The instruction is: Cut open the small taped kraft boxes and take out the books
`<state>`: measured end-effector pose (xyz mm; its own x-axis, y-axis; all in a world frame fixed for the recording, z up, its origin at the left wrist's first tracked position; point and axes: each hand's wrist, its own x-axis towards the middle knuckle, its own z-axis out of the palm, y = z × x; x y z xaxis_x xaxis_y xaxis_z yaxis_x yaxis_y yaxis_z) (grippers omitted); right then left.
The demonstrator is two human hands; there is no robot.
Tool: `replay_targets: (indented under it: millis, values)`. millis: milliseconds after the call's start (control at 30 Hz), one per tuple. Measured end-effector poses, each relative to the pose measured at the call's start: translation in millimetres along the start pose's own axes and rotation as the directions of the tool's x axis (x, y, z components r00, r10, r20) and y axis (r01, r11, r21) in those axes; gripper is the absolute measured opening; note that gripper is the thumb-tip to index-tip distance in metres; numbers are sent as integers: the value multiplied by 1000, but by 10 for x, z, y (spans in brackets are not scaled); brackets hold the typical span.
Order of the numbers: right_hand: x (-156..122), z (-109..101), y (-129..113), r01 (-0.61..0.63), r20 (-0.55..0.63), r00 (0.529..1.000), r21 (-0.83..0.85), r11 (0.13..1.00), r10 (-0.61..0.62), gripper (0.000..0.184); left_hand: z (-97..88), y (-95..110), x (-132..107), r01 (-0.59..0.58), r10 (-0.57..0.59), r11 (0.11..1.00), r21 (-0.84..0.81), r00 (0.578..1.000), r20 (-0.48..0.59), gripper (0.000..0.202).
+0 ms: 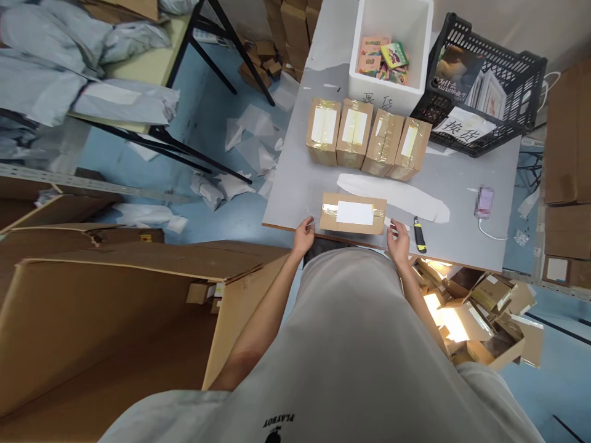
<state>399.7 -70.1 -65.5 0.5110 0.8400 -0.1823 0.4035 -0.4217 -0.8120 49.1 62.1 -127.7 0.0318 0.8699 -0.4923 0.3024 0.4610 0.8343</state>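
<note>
A small taped cardboard box [330, 212] with a white label lies at the near edge of the grey table [295, 178]. Left of it, my left hand [303, 237] rests at the table edge, fingers loosely bent and apart, holding nothing. My right hand [398, 240] is just off the box's right end, its fingers spread and no object in them. Close by on the right lies a black and yellow utility knife [419, 235]. Behind the box, a long white sheet of paper [397, 195] lies flat.
Several taped boxes [354, 134] stand in a row farther back. Behind them are a white bin [392, 92] with small colourful packs and a black crate [480, 83] with books. A phone [484, 202] lies at right. A big open carton [115, 320] stands left; opened boxes [489, 320] pile up right.
</note>
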Motion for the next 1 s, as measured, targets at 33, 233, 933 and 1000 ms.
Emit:
replay_targets:
  millis: [33,233,933,1000]
  values:
    - [4,8,42,-24,54,998,4,1000,24,63,3,-15,10,4,-4,1000,7,1000,24,63]
    - [94,186,151,-168,354,925,61,984,136,67,145,48,60,-57,61,998,-26,978,198,68]
    - [261,280,-173,-152,343,937,232,961,65,94,190,339,-30,-82,83,996,-35,996,36,48]
    - [238,279,-239,-138,346,937,241,961,48,96,201,360,-58,-78,78,996,-46,997,5,50]
